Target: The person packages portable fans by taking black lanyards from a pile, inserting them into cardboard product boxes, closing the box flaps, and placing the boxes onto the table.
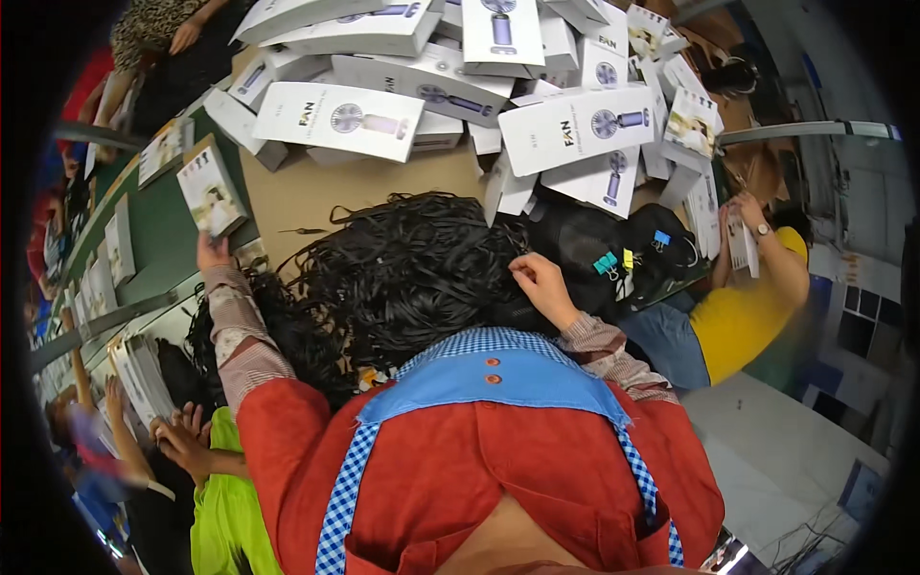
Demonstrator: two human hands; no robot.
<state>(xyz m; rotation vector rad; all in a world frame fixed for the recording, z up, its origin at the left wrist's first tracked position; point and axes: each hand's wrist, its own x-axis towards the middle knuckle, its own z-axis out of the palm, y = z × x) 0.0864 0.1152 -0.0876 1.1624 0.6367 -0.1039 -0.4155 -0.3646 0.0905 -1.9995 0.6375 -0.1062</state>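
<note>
Workshop: busy line, with a dark green belt (158,222) down the left and co-workers on both sides, one in a yellow top (752,311), one in lime green (225,508).
Table: bare brown cardboard (271,192) shows under everything, probably there as a work mat.
White boxes (335,120): big messy heap at the far end, some tilted over others. Looks dumped rather than stacked, I'd guess to keep them within reach.
Black straps (407,273): tangled pile right in front of the apron, between the hands, handy for either one.
Left hand (213,251): out wide at the near end of a photo-printed box (212,187) by the belt. Fingers meet its edge; can't tell if they're gripping or just steadying it.
Right hand (544,286): well apart from the left, fingertips bunched at the pile's right edge. Can't tell if a strap's pinched.
Clips: teal (605,263) and blue (662,237) on black bundles, maybe keeping them gathered.
</note>
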